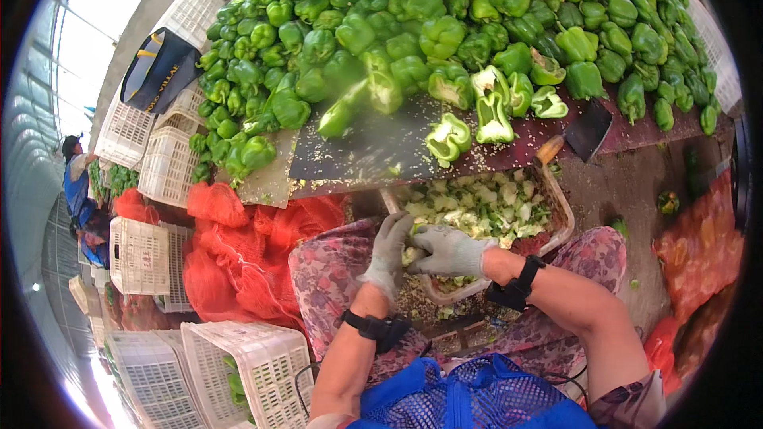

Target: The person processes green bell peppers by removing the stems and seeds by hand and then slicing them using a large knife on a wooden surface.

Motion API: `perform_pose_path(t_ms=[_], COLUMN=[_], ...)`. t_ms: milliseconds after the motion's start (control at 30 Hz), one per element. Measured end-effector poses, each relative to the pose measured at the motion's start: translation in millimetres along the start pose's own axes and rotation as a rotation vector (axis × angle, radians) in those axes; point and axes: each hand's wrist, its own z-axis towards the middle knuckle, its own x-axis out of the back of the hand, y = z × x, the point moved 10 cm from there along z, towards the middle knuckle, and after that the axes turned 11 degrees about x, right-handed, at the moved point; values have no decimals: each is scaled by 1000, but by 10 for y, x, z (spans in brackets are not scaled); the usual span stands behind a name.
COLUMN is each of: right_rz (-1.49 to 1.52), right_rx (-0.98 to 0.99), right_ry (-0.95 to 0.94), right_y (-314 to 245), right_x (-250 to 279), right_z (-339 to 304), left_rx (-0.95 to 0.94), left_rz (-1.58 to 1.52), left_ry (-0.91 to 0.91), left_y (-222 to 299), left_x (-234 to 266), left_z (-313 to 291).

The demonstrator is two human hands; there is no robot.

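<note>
My two gloved hands meet over a pale crate (561, 205) filled with whitish-green pepper cores and scraps (485, 205). The fingers of my left hand (388, 250) are curled inward, close to my right hand (451, 251), whose fingers bend toward it. Bits of pale green show between them, but what they grip is mostly hidden. Just beyond the crate, on a dark, seed-strewn board (342, 160), lie cut green bell peppers, among them an opened half (494, 117) and another piece (448, 140). A wide-bladed knife (586, 132) with a wooden handle rests to their right.
A large heap of whole green bell peppers (445, 36) covers the far side. Red mesh sacks (238, 254) and white plastic crates (254, 365) stand at my left, with a dark bag (161, 71) farther back. Another person (77, 183) is at far left. A filled mesh sack (699, 250) leans at right.
</note>
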Motion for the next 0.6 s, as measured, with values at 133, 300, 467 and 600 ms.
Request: perform_pose_path(t_ms=[133,300,467,600], right_rz=[-202,-413,-194,-592], right_rx=[67,-16,-432,-338], right_ry=[230,315,337,417], right_y=[-136,-282,188,158], right_x=[111,358,975,1240], right_z=[-47,-88,-311,-520], left_rx=[52,4,36,-125], left_rz=[-200,-346,-559,-525], left_ry=[-93,51,92,-107], left_y=[-58,-90,-106,211], left_x=[49,276,213,22], left_z=[143,327,113,-12])
